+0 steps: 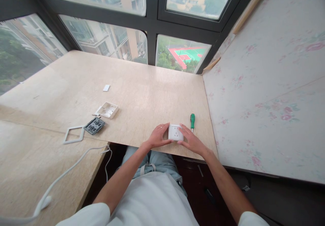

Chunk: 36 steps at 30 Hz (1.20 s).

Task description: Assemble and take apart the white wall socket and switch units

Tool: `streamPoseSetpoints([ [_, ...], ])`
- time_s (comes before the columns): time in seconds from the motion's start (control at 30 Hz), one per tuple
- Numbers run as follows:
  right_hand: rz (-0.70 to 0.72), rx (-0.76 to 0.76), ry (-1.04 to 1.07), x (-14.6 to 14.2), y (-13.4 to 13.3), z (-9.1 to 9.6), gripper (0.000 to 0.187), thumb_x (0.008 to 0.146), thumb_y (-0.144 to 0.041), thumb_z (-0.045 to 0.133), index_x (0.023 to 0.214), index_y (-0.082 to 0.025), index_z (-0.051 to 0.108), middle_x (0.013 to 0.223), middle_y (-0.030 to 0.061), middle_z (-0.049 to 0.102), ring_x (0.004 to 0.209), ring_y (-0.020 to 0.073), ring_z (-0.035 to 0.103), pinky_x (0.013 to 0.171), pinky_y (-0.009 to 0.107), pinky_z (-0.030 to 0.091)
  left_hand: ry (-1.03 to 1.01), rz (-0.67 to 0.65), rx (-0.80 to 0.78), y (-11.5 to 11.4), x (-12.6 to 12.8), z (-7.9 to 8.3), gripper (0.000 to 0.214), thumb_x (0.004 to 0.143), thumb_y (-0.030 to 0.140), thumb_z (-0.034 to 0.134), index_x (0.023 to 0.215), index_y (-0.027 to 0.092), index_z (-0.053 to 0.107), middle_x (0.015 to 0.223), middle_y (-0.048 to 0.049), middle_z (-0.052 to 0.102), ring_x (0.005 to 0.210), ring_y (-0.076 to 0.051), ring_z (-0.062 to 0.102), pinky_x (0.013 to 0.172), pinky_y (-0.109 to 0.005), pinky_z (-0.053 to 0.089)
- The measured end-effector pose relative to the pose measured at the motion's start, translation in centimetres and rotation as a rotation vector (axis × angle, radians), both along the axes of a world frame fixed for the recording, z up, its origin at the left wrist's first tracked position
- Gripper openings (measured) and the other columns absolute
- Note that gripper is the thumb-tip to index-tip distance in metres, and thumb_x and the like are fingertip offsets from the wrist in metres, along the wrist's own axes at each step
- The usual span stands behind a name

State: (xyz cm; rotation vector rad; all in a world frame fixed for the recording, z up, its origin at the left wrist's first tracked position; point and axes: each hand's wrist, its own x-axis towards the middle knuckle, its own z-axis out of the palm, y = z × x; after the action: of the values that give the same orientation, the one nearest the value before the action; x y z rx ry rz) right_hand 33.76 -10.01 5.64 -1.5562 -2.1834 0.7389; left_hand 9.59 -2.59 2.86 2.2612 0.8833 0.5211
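Observation:
A white wall socket with slotted holes faces up near the front edge of the tabletop. Fingers and thumb of my left hand are closed against its left side. My right hand grips the opposite side, with its fingertips on the top right of the faceplate. Just beyond my right hand lies a green-handled screwdriver, its shaft pointing toward me and its tip hidden behind the hand.
Left on the tabletop are a white mounting box, a dark switch module, a white frame and a small white plate. A white cable crosses the lower left. A flowered wall borders the right; windows stand behind.

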Motion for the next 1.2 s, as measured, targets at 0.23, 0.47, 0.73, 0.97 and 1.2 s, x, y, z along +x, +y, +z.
streamPoseSetpoints([
  [0.23,-0.033,-0.002,-0.007,-0.4,1.0,0.2,0.075,0.086,-0.043,0.065,0.152,-0.024,0.033,0.155,0.0139,0.038,0.144,0.0322,0.033,0.118,0.056,0.028,-0.031,-0.006,-0.019,0.1,0.0,0.4,0.084,0.081,0.063,0.062,0.147,0.018,0.034,0.145,-0.0158,0.049,0.133,-0.033,0.045,0.112,-0.050,0.035],
  [0.47,-0.005,-0.004,-0.056,-0.2,1.3,0.3,0.072,0.087,-0.039,0.063,0.150,-0.020,0.036,0.153,0.0161,0.040,0.144,0.0328,0.034,0.118,0.055,0.030,-0.045,-0.022,-0.037,0.4,0.1,0.9,0.081,0.079,0.057,0.067,0.145,0.019,0.037,0.141,-0.0160,0.052,0.130,-0.033,0.048,0.108,-0.050,0.039],
  [0.73,-0.007,-0.037,-0.010,0.0,1.4,-0.3,0.074,0.085,-0.037,0.065,0.151,-0.021,0.035,0.156,0.0147,0.035,0.146,0.0316,0.030,0.119,0.055,0.027,-0.002,-0.068,0.002,0.8,0.2,1.3,0.076,0.081,0.055,0.066,0.140,0.017,0.039,0.138,-0.0171,0.052,0.127,-0.033,0.049,0.107,-0.048,0.039],
  [0.97,-0.026,-0.060,0.037,0.5,1.9,-1.3,0.080,0.082,-0.040,0.069,0.151,-0.019,0.035,0.156,0.0156,0.035,0.146,0.0311,0.029,0.120,0.054,0.023,0.040,-0.093,0.017,1.4,0.5,1.6,0.074,0.078,0.056,0.069,0.134,0.015,0.044,0.132,-0.0183,0.056,0.121,-0.034,0.053,0.103,-0.048,0.040],
  [1.2,-0.046,-0.136,0.075,0.5,2.0,-1.2,0.085,0.082,-0.045,0.067,0.153,-0.018,0.030,0.160,0.0157,0.027,0.149,0.0292,0.021,0.122,0.051,0.017,0.018,-0.093,0.034,1.4,0.4,0.8,0.074,0.078,0.057,0.068,0.136,0.017,0.043,0.135,-0.0163,0.055,0.125,-0.033,0.051,0.105,-0.047,0.039],
])
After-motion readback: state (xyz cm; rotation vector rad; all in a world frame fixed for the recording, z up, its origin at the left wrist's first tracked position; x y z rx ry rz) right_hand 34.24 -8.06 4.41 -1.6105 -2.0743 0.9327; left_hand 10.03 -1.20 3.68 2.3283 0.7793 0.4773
